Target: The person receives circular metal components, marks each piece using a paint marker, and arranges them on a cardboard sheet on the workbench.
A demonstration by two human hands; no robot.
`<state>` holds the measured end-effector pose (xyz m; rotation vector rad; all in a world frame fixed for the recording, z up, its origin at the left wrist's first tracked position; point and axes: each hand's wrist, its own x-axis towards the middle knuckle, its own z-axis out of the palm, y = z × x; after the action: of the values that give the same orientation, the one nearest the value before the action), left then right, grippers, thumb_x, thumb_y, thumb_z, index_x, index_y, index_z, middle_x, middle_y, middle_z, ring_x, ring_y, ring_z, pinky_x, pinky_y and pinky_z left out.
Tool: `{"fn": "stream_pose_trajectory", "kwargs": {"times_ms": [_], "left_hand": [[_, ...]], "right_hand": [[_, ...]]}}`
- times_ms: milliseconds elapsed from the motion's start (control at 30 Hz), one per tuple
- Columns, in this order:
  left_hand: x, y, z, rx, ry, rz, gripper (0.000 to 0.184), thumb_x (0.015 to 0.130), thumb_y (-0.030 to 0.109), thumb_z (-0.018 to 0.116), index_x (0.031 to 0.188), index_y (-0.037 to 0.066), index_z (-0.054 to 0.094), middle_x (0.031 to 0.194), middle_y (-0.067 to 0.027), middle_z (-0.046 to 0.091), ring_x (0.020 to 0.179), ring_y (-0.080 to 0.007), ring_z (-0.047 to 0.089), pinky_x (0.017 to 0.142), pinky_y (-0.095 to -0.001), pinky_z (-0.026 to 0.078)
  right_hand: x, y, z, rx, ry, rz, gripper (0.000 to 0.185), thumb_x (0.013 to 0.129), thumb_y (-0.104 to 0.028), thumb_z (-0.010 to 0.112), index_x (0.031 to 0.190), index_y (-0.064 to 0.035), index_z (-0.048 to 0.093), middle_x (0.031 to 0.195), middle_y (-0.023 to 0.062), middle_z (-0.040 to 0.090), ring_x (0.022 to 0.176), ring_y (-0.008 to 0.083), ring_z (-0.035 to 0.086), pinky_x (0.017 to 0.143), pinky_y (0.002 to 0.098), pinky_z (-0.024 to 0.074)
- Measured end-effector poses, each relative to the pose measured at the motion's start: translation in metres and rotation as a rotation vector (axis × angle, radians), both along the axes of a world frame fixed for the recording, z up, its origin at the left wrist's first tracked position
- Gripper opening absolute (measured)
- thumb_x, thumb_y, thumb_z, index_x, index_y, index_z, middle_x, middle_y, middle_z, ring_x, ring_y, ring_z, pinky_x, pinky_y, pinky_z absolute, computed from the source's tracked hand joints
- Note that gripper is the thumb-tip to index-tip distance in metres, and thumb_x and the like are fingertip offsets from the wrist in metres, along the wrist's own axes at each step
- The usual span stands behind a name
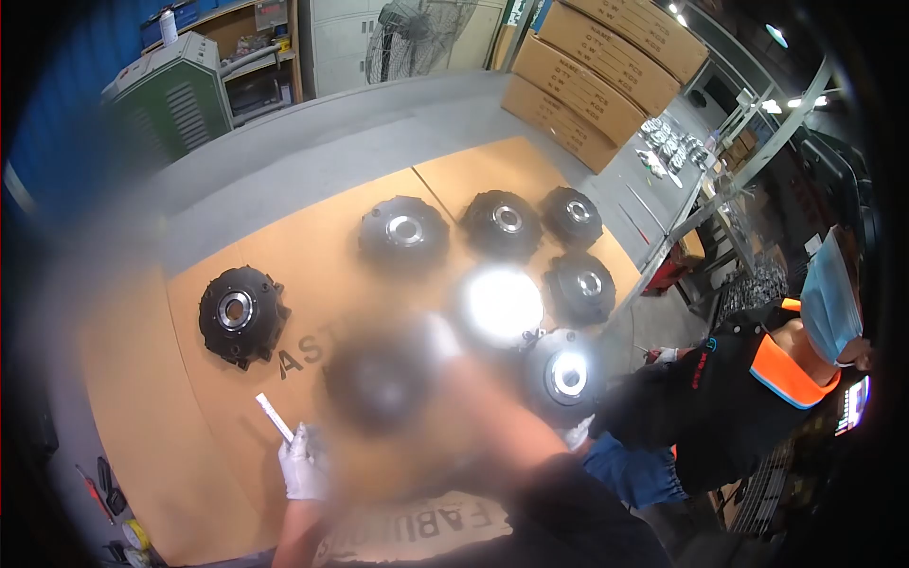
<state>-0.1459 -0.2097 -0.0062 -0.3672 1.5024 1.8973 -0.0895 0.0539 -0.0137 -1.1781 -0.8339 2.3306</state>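
In the head view my left hand (pixel 305 466), in a white glove, is closed around a white pen-like stick (pixel 275 417) that points up and to the left. My right hand (pixel 440 343) reaches forward over the cardboard. A blur smears it, so its fingers do not show clearly. Close to its left side lies a dark round metal housing (pixel 379 383), also blurred; whether the hand touches it I cannot tell. Another black housing (pixel 239 317) with a bright centre ring lies at the left, and a grey-black one (pixel 404 230) lies farther back.
More housings lie at the right, including one (pixel 565 377) beside a person (pixel 720 398) in dark clothing. Bright glare covers the spot between them. Cardboard (pixel 222 407) covers the bench. Stacked cartons (pixel 597 85) stand behind; tools (pixel 99 488) lie lower left.
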Motion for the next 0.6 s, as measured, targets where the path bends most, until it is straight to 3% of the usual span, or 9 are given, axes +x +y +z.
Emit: {"fn": "stream_pose_trajectory", "kwargs": {"times_ms": [67,133,200,300,333,467,567,600], "left_hand": [[-0.005,-0.005,-0.009,0.000,0.006,0.006,0.020,0.083,0.024,0.055,0.083,0.004,0.054,0.058,0.0057,0.040,0.049,-0.0028,0.038,0.044,-0.0181,0.031],[-0.012,-0.013,-0.021,0.008,0.015,0.007,0.021,0.083,0.025,0.055,0.083,0.004,0.054,0.058,0.0057,0.040,0.048,-0.0030,0.038,0.043,-0.0180,0.031],[-0.019,-0.018,-0.031,-0.058,0.029,0.047,0.021,0.083,0.029,0.053,0.082,0.009,0.046,0.052,-0.0016,0.041,0.033,-0.0073,0.027,0.032,-0.0222,0.021],[-0.024,-0.024,-0.030,-0.048,0.024,0.056,0.023,0.084,0.030,0.050,0.085,0.007,0.050,0.054,-0.0050,0.046,0.033,-0.0073,0.029,0.033,-0.0215,0.022],[-0.023,-0.023,-0.019,-0.059,0.024,0.057,0.024,0.084,0.027,0.052,0.084,0.003,0.052,0.059,0.0028,0.043,0.044,-0.0035,0.038,0.033,-0.0171,0.024],[-0.026,-0.022,-0.016,-0.054,0.037,0.094,0.024,0.083,0.027,0.052,0.084,0.003,0.052,0.060,0.0011,0.045,0.044,-0.0038,0.039,0.034,-0.0169,0.025],[-0.025,-0.021,-0.014,-0.113,0.010,0.107,0.026,0.084,0.030,0.051,0.084,0.004,0.050,0.054,-0.0048,0.045,0.034,-0.0079,0.030,0.033,-0.0215,0.022],[-0.025,-0.020,-0.017,-0.106,0.031,0.084,0.026,0.083,0.030,0.051,0.083,0.004,0.050,0.055,-0.0050,0.045,0.034,-0.0084,0.031,0.033,-0.0218,0.023]], "right_hand": [[-0.026,0.026,-0.015,-0.186,0.192,-0.075,0.064,0.079,-0.025,0.053,0.130,-0.0020,0.021,0.122,0.0253,0.038,0.109,0.0344,0.044,0.090,0.0388,0.0382],[-0.049,0.054,-0.021,-0.258,0.302,-0.133,0.060,0.078,-0.026,0.053,0.127,-0.0037,0.025,0.122,0.0224,0.039,0.109,0.0334,0.044,0.090,0.0395,0.0372],[-0.066,0.074,-0.022,-0.233,0.343,-0.198,0.056,0.078,-0.026,0.054,0.123,-0.0055,0.029,0.122,0.0194,0.040,0.108,0.0325,0.044,0.090,0.0402,0.0363],[-0.086,0.094,-0.026,-0.170,0.380,-0.291,0.050,0.076,-0.027,0.054,0.119,-0.0080,0.035,0.121,0.0150,0.042,0.107,0.0311,0.043,0.090,0.0412,0.0348],[-0.091,0.101,-0.027,-0.146,0.391,-0.321,0.048,0.076,-0.027,0.054,0.117,-0.0089,0.037,0.121,0.0135,0.042,0.106,0.0307,0.043,0.090,0.0415,0.0344],[-0.101,0.129,-0.030,-0.078,0.383,-0.397,0.041,0.074,-0.028,0.055,0.111,-0.0124,0.046,0.120,0.0076,0.045,0.105,0.0288,0.043,0.090,0.0428,0.0324],[-0.083,0.158,-0.025,-0.181,0.220,-0.301,0.056,0.073,-0.031,0.060,0.120,-0.0094,0.040,0.130,0.0188,0.032,0.113,0.0352,0.039,0.094,0.0425,0.0327],[-0.070,0.166,-0.025,0.013,0.071,-0.088,0.061,0.073,-0.036,0.059,0.122,-0.0067,0.038,0.130,0.0213,0.031,0.112,0.0358,0.041,0.094,0.0416,0.0337]]}}
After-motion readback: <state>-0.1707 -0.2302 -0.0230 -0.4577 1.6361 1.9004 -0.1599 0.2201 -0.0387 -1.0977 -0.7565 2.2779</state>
